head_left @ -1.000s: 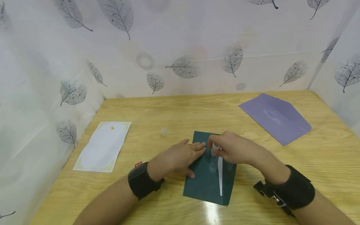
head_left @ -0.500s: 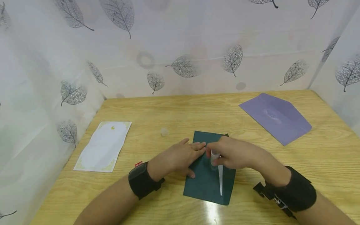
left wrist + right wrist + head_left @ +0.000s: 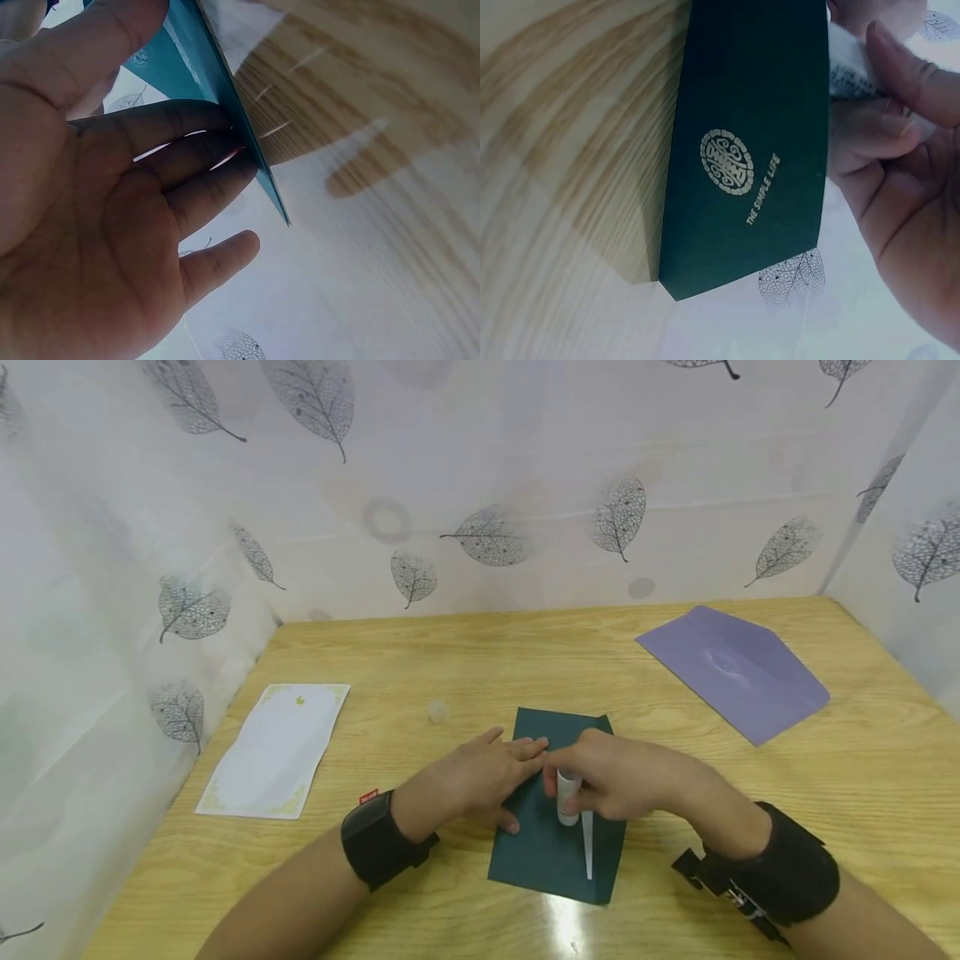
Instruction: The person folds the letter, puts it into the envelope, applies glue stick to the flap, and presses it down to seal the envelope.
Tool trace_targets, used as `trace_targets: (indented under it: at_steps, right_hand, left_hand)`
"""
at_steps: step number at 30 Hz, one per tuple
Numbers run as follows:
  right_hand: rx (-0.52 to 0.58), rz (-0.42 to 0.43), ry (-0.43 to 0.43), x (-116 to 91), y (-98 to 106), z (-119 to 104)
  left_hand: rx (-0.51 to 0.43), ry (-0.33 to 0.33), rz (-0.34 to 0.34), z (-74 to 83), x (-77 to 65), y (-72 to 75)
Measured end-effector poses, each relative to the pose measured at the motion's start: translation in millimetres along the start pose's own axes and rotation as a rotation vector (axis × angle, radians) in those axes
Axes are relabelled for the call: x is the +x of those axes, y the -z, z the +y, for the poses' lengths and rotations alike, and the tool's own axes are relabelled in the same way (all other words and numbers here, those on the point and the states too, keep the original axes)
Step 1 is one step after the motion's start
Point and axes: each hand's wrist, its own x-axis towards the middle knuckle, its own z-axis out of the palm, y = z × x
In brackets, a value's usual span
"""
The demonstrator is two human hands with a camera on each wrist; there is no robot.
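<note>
A dark green envelope (image 3: 543, 852) lies on the table, a narrow white strip (image 3: 588, 852) showing along its right part. Its flap (image 3: 750, 97), raised at the right side, bears a gold emblem and "THE SIMPLE LIFE" in the right wrist view. My left hand (image 3: 495, 781) rests on the envelope's left part with fingers extended; the left wrist view has the fingertips (image 3: 225, 180) against the green paper. Between thumb and fingers, my right hand (image 3: 622, 777) grips a white glue stick (image 3: 567, 802), its lower end down at the envelope beside the strip.
On the left lies a white sheet (image 3: 273, 756) with gold corner patterns. A purple envelope (image 3: 742, 672) lies at the back right. A small round translucent piece (image 3: 438, 712) sits beyond my left hand. A leaf-print curtain (image 3: 525, 468) stands behind the wooden table (image 3: 450, 652).
My right hand has moved toward me and slightly left with the glue stick, uncovering more of the envelope's far right corner. The left hand stays in place.
</note>
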Motion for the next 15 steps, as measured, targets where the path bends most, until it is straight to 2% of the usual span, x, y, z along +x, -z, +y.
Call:
trace_targets:
  at_steps: [8,15]
  right_hand:
    - [-0.083,0.087,-0.067,2.0,0.9,1.8]
    - [-0.172,0.123,-0.194,3.6,2.7,4.6]
  left_hand:
    - [-0.006,-0.001,-0.014,-0.2,0.8,0.7]
    - [0.003,-0.002,-0.019,0.5,-0.2,1.3]
